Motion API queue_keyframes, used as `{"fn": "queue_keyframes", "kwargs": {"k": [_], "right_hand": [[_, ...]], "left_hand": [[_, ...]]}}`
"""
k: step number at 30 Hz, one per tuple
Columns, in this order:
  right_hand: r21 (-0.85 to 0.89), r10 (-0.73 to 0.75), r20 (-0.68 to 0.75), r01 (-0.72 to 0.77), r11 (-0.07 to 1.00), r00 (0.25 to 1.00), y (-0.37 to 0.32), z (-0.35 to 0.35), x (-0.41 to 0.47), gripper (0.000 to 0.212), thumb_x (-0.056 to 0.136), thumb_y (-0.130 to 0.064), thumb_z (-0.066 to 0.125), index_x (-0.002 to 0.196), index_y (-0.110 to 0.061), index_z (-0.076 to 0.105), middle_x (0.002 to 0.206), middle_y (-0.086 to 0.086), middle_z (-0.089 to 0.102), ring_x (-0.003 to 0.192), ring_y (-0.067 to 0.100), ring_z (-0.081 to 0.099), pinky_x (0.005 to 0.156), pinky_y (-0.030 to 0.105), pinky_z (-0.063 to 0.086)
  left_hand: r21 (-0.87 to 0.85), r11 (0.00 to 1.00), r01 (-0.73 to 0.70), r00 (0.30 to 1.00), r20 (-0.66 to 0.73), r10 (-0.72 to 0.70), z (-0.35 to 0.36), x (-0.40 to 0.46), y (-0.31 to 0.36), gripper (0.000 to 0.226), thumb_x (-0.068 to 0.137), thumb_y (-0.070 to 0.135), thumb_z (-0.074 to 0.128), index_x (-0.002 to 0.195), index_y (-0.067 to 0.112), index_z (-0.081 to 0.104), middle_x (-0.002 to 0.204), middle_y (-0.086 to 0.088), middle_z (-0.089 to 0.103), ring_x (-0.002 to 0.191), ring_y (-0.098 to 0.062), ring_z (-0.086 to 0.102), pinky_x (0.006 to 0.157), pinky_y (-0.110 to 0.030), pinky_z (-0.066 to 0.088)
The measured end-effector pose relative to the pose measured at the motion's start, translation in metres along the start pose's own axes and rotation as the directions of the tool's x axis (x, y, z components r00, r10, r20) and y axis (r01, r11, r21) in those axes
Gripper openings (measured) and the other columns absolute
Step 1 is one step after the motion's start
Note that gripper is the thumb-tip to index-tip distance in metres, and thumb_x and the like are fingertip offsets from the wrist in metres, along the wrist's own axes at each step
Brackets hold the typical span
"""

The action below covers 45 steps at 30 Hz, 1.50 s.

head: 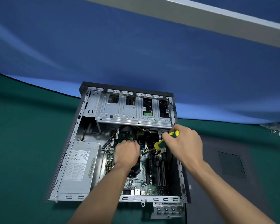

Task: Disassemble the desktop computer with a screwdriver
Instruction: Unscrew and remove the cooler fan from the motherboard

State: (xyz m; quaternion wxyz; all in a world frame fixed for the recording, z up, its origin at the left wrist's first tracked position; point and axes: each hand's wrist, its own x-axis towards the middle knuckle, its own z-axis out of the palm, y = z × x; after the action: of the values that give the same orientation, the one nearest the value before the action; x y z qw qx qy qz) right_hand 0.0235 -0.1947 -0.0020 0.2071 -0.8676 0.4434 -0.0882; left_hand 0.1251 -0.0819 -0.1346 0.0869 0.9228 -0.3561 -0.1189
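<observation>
Two hands inside one open computer case (68, 152): right hand (186, 146) grip round one screwdriver (164, 142), left hand (126, 153) grip unclear.

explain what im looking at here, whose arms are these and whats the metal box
This is one picture from a camera worn on a person's head, looking down, so the arms are that person's own. The metal box is a desktop computer case lying on its side on a green surface, with its side cover off. Inside you can see the grey power supply, the green circuit board and a metal drive cage. The right hand grips a yellow-and-green screwdriver, its shaft angled down into the case. The left hand reaches onto the board; what its fingers hold, if anything, is hidden.
</observation>
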Motion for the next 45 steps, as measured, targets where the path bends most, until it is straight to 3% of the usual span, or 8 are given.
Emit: {"fn": "queue_keyframes", "kwargs": {"k": [10, 17, 21, 29, 34, 38, 42, 45], "right_hand": [[-0.41, -0.026, 0.206, 0.11, 0.906, 0.978, -0.053, -0.013, 0.009, 0.057, 0.088, -0.068, 0.036, 0.068, -0.016, 0.051, 0.062, -0.002, 0.042, 0.064, 0.024, 0.045, 0.049, 0.027, 0.025], [-0.203, -0.074, 0.528, 0.21, 0.956, 0.846, -0.076, -0.019, 0.017, 0.029, 0.088, -0.029, 0.055, 0.11, -0.015, 0.044, 0.107, 0.007, 0.058, 0.091, 0.028, 0.053, 0.07, 0.032, 0.038], [-0.328, -0.04, 0.444, 0.203, 0.922, 0.895, -0.073, -0.023, 0.012, 0.041, 0.091, -0.055, 0.042, 0.102, -0.016, 0.047, 0.105, 0.006, 0.062, 0.09, 0.03, 0.055, 0.068, 0.032, 0.036], [-0.322, -0.019, 0.408, 0.163, 0.933, 0.913, -0.063, -0.028, 0.002, 0.044, 0.095, -0.049, 0.043, 0.116, -0.01, 0.04, 0.108, 0.009, 0.059, 0.091, 0.03, 0.054, 0.065, 0.032, 0.035], [-0.153, -0.111, 0.49, 0.211, 0.965, 0.864, -0.059, -0.026, 0.002, 0.019, 0.092, -0.018, 0.051, 0.107, -0.012, 0.041, 0.107, 0.011, 0.054, 0.089, 0.03, 0.054, 0.068, 0.032, 0.039], [-0.13, -0.117, 0.335, 0.169, 0.977, 0.935, -0.056, -0.021, -0.01, 0.034, 0.095, -0.042, 0.048, 0.107, -0.011, 0.041, 0.101, 0.01, 0.054, 0.09, 0.033, 0.055, 0.068, 0.035, 0.041], [-0.009, -0.209, 0.373, 0.229, 0.973, 0.904, -0.053, -0.02, -0.012, 0.012, 0.095, -0.021, 0.051, 0.101, -0.018, 0.041, 0.108, 0.006, 0.048, 0.078, 0.022, 0.051, 0.067, 0.032, 0.037], [-0.074, -0.162, 0.337, 0.197, 0.978, 0.928, -0.054, -0.02, -0.014, 0.025, 0.094, -0.035, 0.052, 0.101, -0.015, 0.04, 0.097, 0.004, 0.051, 0.078, 0.026, 0.051, 0.064, 0.034, 0.037]], "left_hand": [[0.032, 0.999, -0.008, 1.0, -0.005, 0.008, 0.003, 0.002, 0.0, 0.038, 0.098, 0.024, 0.031, 0.083, 0.015, 0.065, 0.086, -0.005, 0.067, 0.083, -0.023, 0.059, 0.066, -0.033, 0.041], [0.054, 0.998, -0.03, 0.999, 0.03, 0.028, 0.0, 0.002, 0.001, 0.021, 0.089, 0.015, 0.044, 0.081, 0.015, 0.064, 0.088, -0.006, 0.068, 0.084, -0.025, 0.057, 0.061, -0.03, 0.032], [0.054, 0.998, -0.014, 1.0, -0.014, 0.015, 0.002, 0.0, 0.001, 0.023, 0.091, 0.013, 0.043, 0.084, 0.014, 0.065, 0.085, -0.005, 0.068, 0.079, -0.022, 0.057, 0.062, -0.031, 0.038], [0.022, 1.0, -0.016, 0.999, -0.049, 0.018, 0.005, 0.0, -0.001, 0.025, 0.092, 0.016, 0.044, 0.071, 0.024, 0.056, 0.079, -0.002, 0.066, 0.073, -0.02, 0.053, 0.061, -0.031, 0.035], [0.076, 0.996, -0.038, 0.998, -0.043, 0.042, 0.007, 0.001, 0.0, 0.028, 0.093, 0.014, 0.041, 0.077, 0.016, 0.063, 0.076, -0.004, 0.067, 0.072, -0.021, 0.057, 0.058, -0.032, 0.04], [0.039, 0.999, -0.016, 1.0, -0.023, 0.017, 0.007, 0.002, -0.001, 0.024, 0.088, 0.013, 0.048, 0.069, 0.025, 0.056, 0.078, -0.002, 0.067, 0.075, -0.02, 0.057, 0.06, -0.031, 0.036], [0.064, 0.998, -0.026, 0.998, -0.051, 0.029, 0.007, 0.001, 0.0, 0.027, 0.093, 0.016, 0.042, 0.075, 0.018, 0.063, 0.076, -0.003, 0.066, 0.073, -0.022, 0.059, 0.059, -0.032, 0.038], [0.066, 0.998, -0.022, 0.999, -0.037, 0.025, 0.008, 0.001, -0.002, 0.026, 0.09, 0.013, 0.046, 0.066, 0.021, 0.052, 0.073, -0.003, 0.066, 0.065, -0.02, 0.049, 0.058, -0.031, 0.038]]}}
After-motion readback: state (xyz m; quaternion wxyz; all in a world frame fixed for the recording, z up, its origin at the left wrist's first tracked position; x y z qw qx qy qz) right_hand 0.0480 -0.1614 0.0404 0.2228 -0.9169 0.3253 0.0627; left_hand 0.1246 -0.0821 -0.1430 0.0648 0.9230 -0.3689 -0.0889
